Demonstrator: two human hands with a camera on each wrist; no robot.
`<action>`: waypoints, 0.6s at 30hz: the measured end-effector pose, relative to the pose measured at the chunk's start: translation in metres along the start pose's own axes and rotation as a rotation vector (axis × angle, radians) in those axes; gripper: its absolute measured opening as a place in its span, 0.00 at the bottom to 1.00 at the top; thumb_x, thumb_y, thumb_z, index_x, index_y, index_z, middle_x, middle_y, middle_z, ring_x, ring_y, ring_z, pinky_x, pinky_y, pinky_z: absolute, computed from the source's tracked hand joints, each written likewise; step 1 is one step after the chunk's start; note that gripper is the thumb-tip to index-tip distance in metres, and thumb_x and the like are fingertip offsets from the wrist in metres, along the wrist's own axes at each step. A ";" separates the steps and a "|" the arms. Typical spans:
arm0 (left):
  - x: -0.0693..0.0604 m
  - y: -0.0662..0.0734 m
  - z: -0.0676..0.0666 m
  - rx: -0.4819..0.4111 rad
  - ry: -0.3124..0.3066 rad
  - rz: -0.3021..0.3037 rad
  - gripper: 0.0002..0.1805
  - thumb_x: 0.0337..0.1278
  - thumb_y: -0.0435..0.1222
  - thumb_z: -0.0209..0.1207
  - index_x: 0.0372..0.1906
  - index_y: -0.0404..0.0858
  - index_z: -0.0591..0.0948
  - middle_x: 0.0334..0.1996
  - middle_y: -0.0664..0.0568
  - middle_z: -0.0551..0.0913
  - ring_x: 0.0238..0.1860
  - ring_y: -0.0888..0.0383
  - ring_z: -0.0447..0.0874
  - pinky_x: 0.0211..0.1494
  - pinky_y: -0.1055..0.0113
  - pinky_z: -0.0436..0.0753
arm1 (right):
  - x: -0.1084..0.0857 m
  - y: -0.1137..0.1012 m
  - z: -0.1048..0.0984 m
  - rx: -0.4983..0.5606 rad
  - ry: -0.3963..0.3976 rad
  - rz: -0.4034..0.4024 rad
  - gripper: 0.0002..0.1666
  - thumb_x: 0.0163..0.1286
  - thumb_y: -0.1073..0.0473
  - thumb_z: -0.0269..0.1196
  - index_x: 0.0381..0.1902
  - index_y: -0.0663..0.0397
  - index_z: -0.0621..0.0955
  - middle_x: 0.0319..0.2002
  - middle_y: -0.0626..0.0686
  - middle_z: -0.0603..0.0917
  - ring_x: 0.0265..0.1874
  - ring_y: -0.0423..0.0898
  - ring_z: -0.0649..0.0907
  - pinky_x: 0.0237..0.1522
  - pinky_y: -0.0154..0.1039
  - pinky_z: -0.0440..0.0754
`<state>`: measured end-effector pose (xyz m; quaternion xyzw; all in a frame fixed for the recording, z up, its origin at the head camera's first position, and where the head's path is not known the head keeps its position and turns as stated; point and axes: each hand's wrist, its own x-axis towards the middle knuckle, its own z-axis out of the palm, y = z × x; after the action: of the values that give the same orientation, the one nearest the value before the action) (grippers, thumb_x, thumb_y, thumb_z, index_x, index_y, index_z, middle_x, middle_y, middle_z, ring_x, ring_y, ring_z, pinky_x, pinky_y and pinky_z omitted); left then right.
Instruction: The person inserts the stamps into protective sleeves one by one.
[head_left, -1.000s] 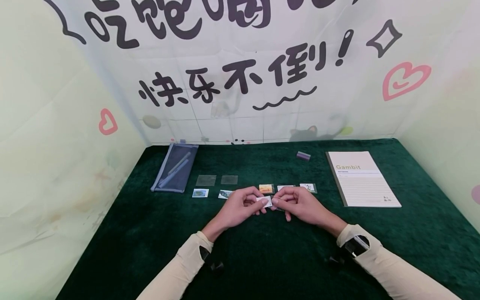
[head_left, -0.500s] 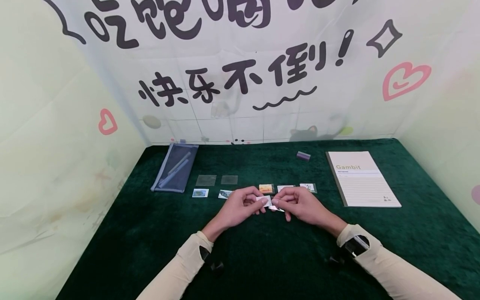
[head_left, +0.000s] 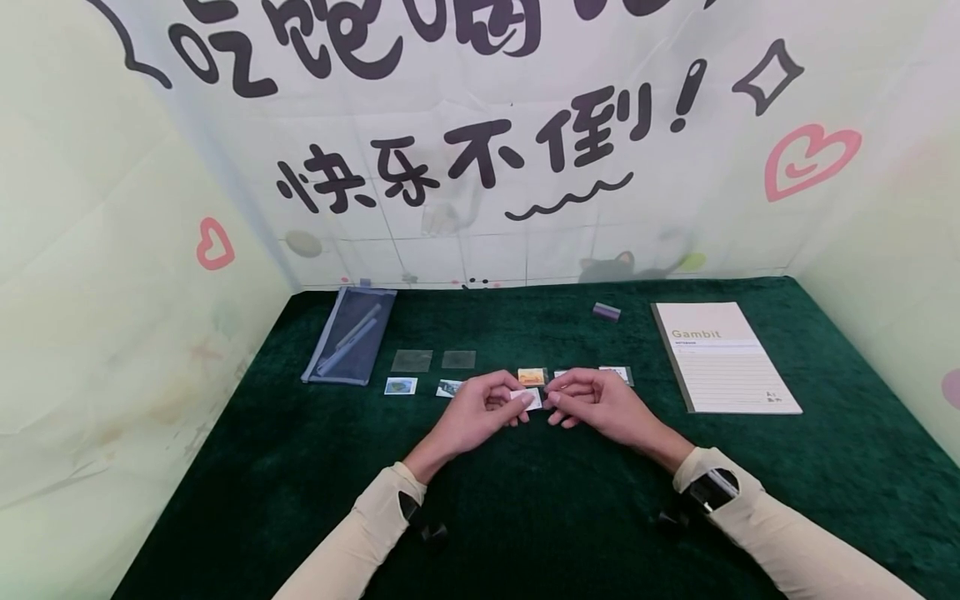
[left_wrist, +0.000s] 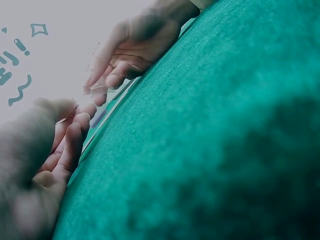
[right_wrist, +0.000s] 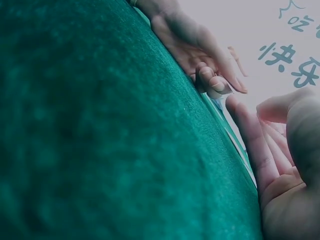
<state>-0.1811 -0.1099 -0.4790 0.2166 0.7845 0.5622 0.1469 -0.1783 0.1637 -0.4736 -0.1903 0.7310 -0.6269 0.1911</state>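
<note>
Landmark: A white rectangular paper notebook (head_left: 731, 358) with a dark spine is laid flat on a counter covered in dark green velvety cloth (head_left: 480, 517).
Card in hand: A small white rectangular paper card (head_left: 527, 400) is held left of the notebook, roughly level with its nearer edge.
Left fingers: The card is pinched near one edge by the left hand (head_left: 483, 410), presumably so that the rest is uncovered and the thin sheet is not bent.
Right fingers: A thin clear plastic sleeve (left_wrist: 96, 92), barely visible, appears to be pinched by the right hand (head_left: 600, 406), between card and notebook; the tips are brought near the card, probably so that both pieces can be aligned.
Sleeved row: Left of the notebook, an orange-printed card in clear plastic (head_left: 532, 377), a partly hidden card (head_left: 561, 375) and a white printed card in clear plastic (head_left: 616, 373) are lined up, seemingly as one group.
Loose pairs: Farther left of the notebook, a blue-printed paper card (head_left: 401, 386) and a blue-green printed card (head_left: 447, 388) are each set just below a flat clear film (head_left: 412, 361); one-to-one matching seems intended.
Set aside: A purple block (head_left: 607, 312), just left of the notebook's far end, and a grey-blue mesh pouch (head_left: 336, 325), farthest left of it, are likely placed out of the hands' way.
</note>
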 end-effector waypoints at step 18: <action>-0.001 0.000 0.000 -0.009 0.108 0.002 0.11 0.80 0.48 0.62 0.59 0.57 0.85 0.40 0.50 0.88 0.38 0.52 0.89 0.43 0.62 0.88 | 0.001 0.002 -0.001 -0.106 0.064 0.048 0.21 0.80 0.46 0.67 0.58 0.54 0.84 0.46 0.56 0.95 0.30 0.49 0.92 0.24 0.34 0.83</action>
<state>-0.1799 -0.1104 -0.4792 0.1862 0.7884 0.5768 0.1049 -0.1794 0.1647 -0.4755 -0.1622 0.7734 -0.5881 0.1722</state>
